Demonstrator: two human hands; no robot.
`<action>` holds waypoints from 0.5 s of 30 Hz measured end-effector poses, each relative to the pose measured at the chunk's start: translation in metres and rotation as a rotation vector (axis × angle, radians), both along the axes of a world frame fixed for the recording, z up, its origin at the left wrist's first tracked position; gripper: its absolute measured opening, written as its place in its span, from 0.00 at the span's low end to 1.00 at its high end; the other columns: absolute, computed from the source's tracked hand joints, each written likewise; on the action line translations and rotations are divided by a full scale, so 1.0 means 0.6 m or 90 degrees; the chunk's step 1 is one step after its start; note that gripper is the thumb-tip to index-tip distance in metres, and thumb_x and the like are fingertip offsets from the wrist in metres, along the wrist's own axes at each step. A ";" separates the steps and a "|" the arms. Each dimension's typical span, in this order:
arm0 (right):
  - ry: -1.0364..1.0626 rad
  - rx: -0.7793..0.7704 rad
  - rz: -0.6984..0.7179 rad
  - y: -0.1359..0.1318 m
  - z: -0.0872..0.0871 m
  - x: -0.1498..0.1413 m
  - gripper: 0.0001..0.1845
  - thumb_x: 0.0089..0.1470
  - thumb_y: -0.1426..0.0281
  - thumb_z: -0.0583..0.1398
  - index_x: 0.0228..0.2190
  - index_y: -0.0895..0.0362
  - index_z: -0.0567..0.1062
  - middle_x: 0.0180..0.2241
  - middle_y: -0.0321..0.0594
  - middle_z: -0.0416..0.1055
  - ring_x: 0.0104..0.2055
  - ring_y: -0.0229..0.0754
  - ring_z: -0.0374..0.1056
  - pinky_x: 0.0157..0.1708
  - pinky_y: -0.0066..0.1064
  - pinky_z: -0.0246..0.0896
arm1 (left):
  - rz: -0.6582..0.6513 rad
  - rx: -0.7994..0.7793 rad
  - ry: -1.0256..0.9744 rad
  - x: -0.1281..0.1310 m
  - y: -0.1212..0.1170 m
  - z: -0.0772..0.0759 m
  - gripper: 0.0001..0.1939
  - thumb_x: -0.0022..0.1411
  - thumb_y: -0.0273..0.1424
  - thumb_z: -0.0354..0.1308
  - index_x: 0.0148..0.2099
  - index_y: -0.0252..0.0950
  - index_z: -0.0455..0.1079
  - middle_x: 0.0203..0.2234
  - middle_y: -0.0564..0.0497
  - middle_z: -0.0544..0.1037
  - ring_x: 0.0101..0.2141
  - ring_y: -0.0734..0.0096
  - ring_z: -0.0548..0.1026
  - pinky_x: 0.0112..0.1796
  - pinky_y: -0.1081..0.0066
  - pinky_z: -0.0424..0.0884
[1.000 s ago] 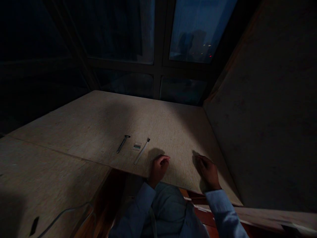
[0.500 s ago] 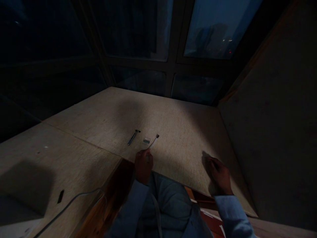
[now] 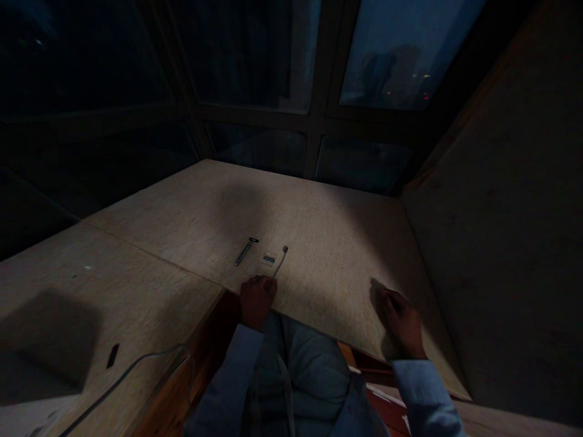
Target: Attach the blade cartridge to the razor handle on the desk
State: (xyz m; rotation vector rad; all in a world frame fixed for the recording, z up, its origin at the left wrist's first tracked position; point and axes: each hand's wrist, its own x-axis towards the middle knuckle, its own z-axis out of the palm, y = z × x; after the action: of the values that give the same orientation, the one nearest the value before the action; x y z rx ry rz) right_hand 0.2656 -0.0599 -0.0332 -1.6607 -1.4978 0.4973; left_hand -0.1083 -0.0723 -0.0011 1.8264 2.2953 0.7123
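Observation:
My left hand is at the table's front edge, its fingers closed on the handle end of a toothbrush. The brush head points away from me, and the brush lies at or close to the tabletop. Just left of it is a small clear pack with a dark green strip. Further left lies a dark razor, its head at the far end. Over on the right, my right hand rests on the table with curled fingers, and I see nothing in it.
The light wooden tabletop meets windows at the back and a wall on the right. A grey cable and a dark slot-like mark are at lower left. The light is dim.
My left hand has moved slightly left and turned, swinging the toothbrush head a little left, nearer the small pack. My right hand has stayed in place.

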 end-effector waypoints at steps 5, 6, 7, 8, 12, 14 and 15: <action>0.000 0.018 0.005 0.001 -0.003 0.002 0.32 0.54 0.45 0.55 0.38 0.61 0.81 0.40 0.53 0.79 0.42 0.58 0.75 0.45 0.46 0.69 | 0.025 -0.005 0.021 0.005 -0.007 -0.003 0.13 0.63 0.38 0.54 0.31 0.37 0.74 0.29 0.48 0.80 0.34 0.62 0.76 0.39 0.64 0.63; 0.000 0.016 0.004 0.001 -0.002 0.002 0.32 0.54 0.45 0.55 0.38 0.61 0.81 0.40 0.52 0.79 0.42 0.58 0.75 0.44 0.46 0.69 | 0.029 -0.004 0.028 0.008 -0.007 -0.004 0.13 0.63 0.38 0.54 0.32 0.38 0.74 0.29 0.48 0.80 0.34 0.61 0.76 0.39 0.64 0.63; 0.000 0.012 0.002 0.001 0.000 0.002 0.33 0.54 0.45 0.55 0.38 0.61 0.81 0.39 0.52 0.79 0.42 0.58 0.75 0.43 0.45 0.70 | 0.033 -0.002 0.035 0.010 -0.006 -0.005 0.13 0.63 0.39 0.54 0.32 0.38 0.75 0.29 0.48 0.80 0.34 0.60 0.76 0.39 0.63 0.62; 0.000 0.010 0.002 0.001 0.002 0.001 0.33 0.53 0.44 0.55 0.38 0.61 0.81 0.39 0.52 0.79 0.41 0.58 0.75 0.43 0.45 0.70 | 0.032 0.001 0.041 0.013 -0.005 -0.005 0.13 0.63 0.39 0.54 0.33 0.38 0.75 0.29 0.48 0.80 0.34 0.60 0.76 0.40 0.63 0.62; 0.002 0.019 0.004 0.001 0.007 -0.001 0.33 0.53 0.43 0.55 0.37 0.60 0.81 0.38 0.52 0.79 0.41 0.57 0.76 0.43 0.44 0.70 | 0.012 0.010 0.050 0.024 0.000 -0.006 0.13 0.64 0.39 0.53 0.37 0.39 0.76 0.28 0.48 0.80 0.34 0.59 0.75 0.39 0.62 0.60; 0.000 0.021 0.001 0.001 0.007 -0.002 0.33 0.53 0.43 0.55 0.37 0.60 0.81 0.38 0.52 0.80 0.41 0.57 0.75 0.43 0.43 0.70 | 0.006 0.015 0.052 0.029 0.002 -0.008 0.13 0.64 0.39 0.53 0.38 0.39 0.76 0.29 0.48 0.80 0.34 0.59 0.75 0.39 0.62 0.59; -0.001 0.021 -0.001 0.001 0.008 -0.003 0.33 0.53 0.43 0.55 0.37 0.60 0.81 0.38 0.52 0.80 0.41 0.57 0.75 0.43 0.43 0.70 | 0.003 0.017 0.051 0.031 0.003 -0.009 0.13 0.64 0.38 0.53 0.39 0.39 0.76 0.29 0.48 0.80 0.34 0.59 0.75 0.39 0.62 0.59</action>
State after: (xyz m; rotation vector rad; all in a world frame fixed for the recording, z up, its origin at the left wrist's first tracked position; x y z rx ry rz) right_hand 0.2639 -0.0595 -0.0286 -1.6374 -1.4976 0.4690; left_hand -0.0896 -0.0705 -0.0064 1.8947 2.3513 0.6861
